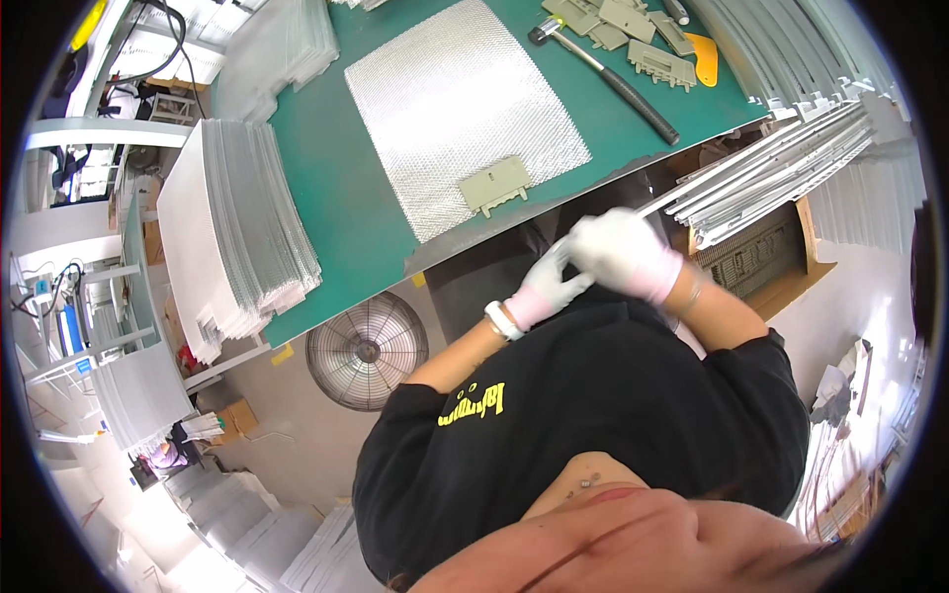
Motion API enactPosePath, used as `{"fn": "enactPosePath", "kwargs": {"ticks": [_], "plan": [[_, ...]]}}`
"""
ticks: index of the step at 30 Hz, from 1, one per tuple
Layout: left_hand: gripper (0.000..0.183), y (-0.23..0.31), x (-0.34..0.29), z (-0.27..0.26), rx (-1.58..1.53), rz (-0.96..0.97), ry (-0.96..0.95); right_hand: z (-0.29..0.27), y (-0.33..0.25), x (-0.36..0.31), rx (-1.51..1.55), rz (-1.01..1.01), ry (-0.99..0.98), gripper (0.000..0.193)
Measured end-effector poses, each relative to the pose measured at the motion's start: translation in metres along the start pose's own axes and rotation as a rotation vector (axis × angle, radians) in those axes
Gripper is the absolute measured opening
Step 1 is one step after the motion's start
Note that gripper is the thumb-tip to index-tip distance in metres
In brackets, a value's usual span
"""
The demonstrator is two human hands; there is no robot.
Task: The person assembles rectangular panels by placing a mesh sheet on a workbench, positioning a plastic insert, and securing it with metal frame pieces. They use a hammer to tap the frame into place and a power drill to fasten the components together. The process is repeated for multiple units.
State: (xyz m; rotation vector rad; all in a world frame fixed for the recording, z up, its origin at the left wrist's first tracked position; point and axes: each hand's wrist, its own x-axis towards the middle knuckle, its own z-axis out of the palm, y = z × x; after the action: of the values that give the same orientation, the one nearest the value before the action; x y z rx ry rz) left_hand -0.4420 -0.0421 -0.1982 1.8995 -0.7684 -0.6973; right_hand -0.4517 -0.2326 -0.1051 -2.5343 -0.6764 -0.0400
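Both my hands wear white gloves and meet in front of my body, just off the table's near edge. My right hand (623,252) is closed and slightly blurred, with a thin pale metal strip (653,206) running out of it toward the upper right. Beside it, my left hand (549,285) has its thumb and fingers apart and seems to hold nothing; whether it touches the right is unclear. On the green table, a silver mesh sheet (455,109) lies flat. An olive-green notched plate (495,185) rests on the sheet's near edge.
A hammer (633,99), several olive plates (660,64) and a yellow-orange scraper-like piece (705,59) lie at the table's far right. Stacked mesh sheets (232,217) stand left. Metal strips (771,178) are bundled right, above a wooden-framed box (816,259). A fan (367,351) sits below.
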Motion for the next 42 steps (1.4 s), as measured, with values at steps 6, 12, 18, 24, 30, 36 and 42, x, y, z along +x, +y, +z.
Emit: {"fn": "enactPosePath", "kwargs": {"ticks": [6,12,18,24,30,36,42], "plan": [[0.033,0.026,-0.011,-0.014,-0.887,0.249,0.285,0.02,-0.069,0.015,0.323,-0.512,0.253,0.011],[0.029,0.071,-0.07,-0.13,-1.139,0.483,0.775,-0.003,0.011,-0.017,1.908,0.376,0.593,0.049],[0.04,0.102,-0.16,-0.236,-1.552,0.957,0.83,-0.082,0.104,-0.112,1.894,0.561,1.36,0.068],[0.054,0.083,-0.146,-0.209,-0.764,0.315,0.476,-0.2,0.06,-0.116,1.679,-0.19,1.514,0.022],[0.061,0.054,-0.119,-0.114,-0.862,0.12,0.384,-0.155,0.001,0.018,1.844,-0.329,0.957,0.024],[0.055,0.049,-0.121,-0.097,0.027,0.058,0.896,-0.075,0.045,0.12,1.701,0.366,0.789,0.03],[0.066,0.061,-0.07,-0.048,-0.075,0.042,0.608,-0.04,0.038,0.067,1.095,0.494,0.319,0.03]]}}
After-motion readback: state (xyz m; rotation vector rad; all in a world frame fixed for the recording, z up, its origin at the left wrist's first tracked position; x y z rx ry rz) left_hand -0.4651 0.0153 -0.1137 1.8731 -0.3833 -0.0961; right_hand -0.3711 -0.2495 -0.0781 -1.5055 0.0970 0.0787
